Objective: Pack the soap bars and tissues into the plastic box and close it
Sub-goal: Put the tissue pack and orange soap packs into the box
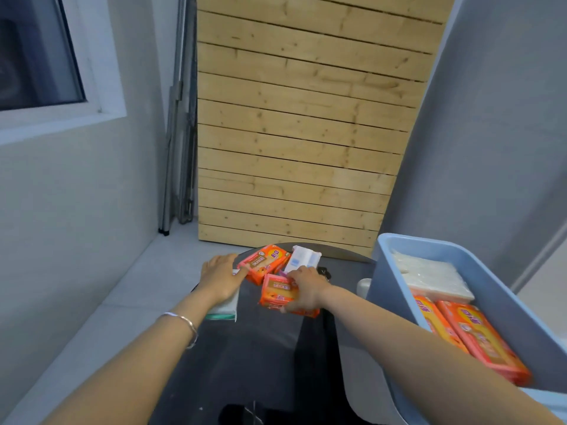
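Dark table [260,363]: landmark. Far end: orange soap pack [264,263], white tissue pack [302,260] just beside it. Right hand [306,289] closed on a second orange soap pack [277,291]. Left hand [221,276] flat on a white-green tissue pack [225,308] at the table's left edge. Blue plastic box [506,289], right of table, holds orange soap packs [478,335] and white tissues [429,276].

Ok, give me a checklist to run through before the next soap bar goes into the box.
1. Right hand grips orange soap bar: ok.
2. Blue plastic box open: ok.
3. Room left in box beside packed soap bars and tissue pack: cannot tell.
4. Left hand resting on white tissue pack: ok.
5. Second soap bar within reach on table: ok.
6. Lid located: cannot tell.
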Demonstrator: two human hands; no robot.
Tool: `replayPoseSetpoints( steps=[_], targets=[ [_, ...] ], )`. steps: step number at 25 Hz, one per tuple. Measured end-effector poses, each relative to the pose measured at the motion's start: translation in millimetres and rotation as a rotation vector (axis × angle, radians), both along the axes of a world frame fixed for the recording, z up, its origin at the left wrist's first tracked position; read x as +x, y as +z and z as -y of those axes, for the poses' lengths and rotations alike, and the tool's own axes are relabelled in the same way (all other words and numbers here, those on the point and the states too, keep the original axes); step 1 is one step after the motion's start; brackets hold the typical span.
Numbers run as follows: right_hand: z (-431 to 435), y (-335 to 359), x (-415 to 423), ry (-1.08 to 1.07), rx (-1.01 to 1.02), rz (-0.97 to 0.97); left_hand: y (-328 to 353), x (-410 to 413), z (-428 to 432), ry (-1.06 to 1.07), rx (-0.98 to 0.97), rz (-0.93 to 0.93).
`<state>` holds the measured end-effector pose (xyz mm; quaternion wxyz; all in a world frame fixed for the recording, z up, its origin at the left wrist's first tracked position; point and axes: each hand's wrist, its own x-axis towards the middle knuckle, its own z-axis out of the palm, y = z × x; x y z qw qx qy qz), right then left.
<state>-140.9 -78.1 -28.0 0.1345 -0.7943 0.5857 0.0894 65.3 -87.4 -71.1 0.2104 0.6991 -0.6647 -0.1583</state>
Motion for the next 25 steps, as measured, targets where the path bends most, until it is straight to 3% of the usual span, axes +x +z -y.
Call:
replayPoseSetpoints(
  steps=[3,7,10,15,17,19,23,25],
  targets=[
    [4,-1,3,0.080,-0.114,-0.138,-8,-8,21,-0.019,0.011,-0.027],
    [7,10,4,0.097,0.023,-0.130,-12,-11,38,-0.021,0.065,0.057],
    [12,37,-6,-0.024,0.126,0.025,-8,-19,46,0.001,0.113,0.108],
    [15,92,-40,-0.212,0.045,0.397,-7,-56,41,0.112,0.042,0.140],
    [9,108,-56,-0.277,0.045,0.637,-2,-64,30,0.143,-0.023,0.043],
    [-1,127,-72,-0.274,0.025,0.761,16,-69,17,0.153,-0.061,-0.107],
    [-25,161,-112,-0.224,-0.086,0.791,70,-89,-9,0.146,-0.113,-0.663],
    [-41,172,-138,-0.224,-0.140,0.800,100,-110,-25,0.042,-0.093,-0.825]
  ],
)
